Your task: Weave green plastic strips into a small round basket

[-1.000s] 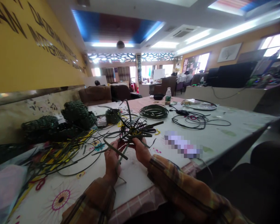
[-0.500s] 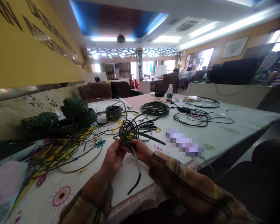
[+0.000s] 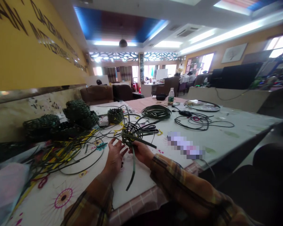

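A small half-woven basket (image 3: 128, 138) of dark green strips is held up over the table, loose strip ends fanning out to the right and away from me. My right hand (image 3: 141, 152) pinches its near right side, and one long strip (image 3: 134, 169) hangs down from there toward the table's front edge. Just left of the weave is my left hand (image 3: 114, 158), its fingers spread and apart; whether a fingertip touches the strips I cannot tell. Behind the weave lie black-handled scissors (image 3: 152, 128) and short yellow ties (image 3: 159, 132).
Green and yellow strips (image 3: 68, 153) spread over the left of the table. Finished woven baskets (image 3: 79, 113) stand by the wall, a smaller one (image 3: 115, 115) nearer. A strip coil (image 3: 156, 112), a bottle (image 3: 171, 96), a computer mouse (image 3: 185, 113) and a blurred-out object (image 3: 185, 146) lie beyond and right.
My left hand has let go of the weave and opened, shifting slightly left. The weave has turned a little in my right hand, and the strip pointing right now angles lower.
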The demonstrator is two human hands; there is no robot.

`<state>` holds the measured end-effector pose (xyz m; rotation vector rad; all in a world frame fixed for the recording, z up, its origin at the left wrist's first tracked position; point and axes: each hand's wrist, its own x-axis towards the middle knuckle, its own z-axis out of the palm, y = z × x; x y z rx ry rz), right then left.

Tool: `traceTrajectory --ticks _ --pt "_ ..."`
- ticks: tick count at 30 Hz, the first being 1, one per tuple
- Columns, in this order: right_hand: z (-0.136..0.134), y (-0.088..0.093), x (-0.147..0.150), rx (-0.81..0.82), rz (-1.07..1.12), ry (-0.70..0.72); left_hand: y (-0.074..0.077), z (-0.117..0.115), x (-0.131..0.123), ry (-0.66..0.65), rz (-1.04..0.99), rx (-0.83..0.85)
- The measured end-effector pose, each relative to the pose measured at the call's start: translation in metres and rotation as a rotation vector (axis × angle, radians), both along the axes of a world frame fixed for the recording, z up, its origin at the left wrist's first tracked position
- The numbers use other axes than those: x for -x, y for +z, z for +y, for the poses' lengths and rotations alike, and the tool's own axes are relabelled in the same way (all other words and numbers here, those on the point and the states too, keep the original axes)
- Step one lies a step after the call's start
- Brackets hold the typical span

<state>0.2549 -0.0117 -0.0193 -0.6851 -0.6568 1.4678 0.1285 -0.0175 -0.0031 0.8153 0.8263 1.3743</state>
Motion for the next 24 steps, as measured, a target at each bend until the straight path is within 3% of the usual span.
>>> traceTrajectory --ticks 4,7,9,11,12,14,16,18,22,24 --pt "0.008 0.002 -0.007 0.091 0.013 -0.167 0.000 0.001 0.007 0.176 0.393 -0.153" --pt "0.007 0.005 -0.009 0.093 0.002 -0.258 0.004 -0.006 0.013 0.023 0.706 -0.182" --pt "0.004 0.008 -0.010 0.069 -0.006 -0.316 0.010 -0.012 0.014 -0.161 0.736 -0.156" --pt "0.002 0.012 -0.011 0.046 -0.012 -0.361 0.018 -0.017 0.014 -0.202 0.745 -0.195" --pt "0.001 0.013 -0.011 0.038 -0.016 -0.375 0.022 -0.019 0.014 -0.126 0.750 -0.251" --pt "-0.001 0.016 -0.011 0.020 -0.027 -0.384 0.030 -0.021 0.016 0.200 0.841 -0.437" --pt "-0.002 0.018 -0.010 0.010 -0.043 -0.388 0.035 -0.023 0.018 0.391 0.985 -0.540" --pt "-0.004 0.019 -0.010 0.003 -0.059 -0.399 0.039 -0.025 0.022 0.416 1.052 -0.588" --pt "-0.005 0.020 -0.009 -0.016 -0.094 -0.385 0.042 -0.023 0.022 0.424 0.882 -0.751" --pt "-0.005 0.019 -0.008 -0.017 -0.097 -0.368 0.038 -0.015 0.021 0.369 0.831 -0.682"
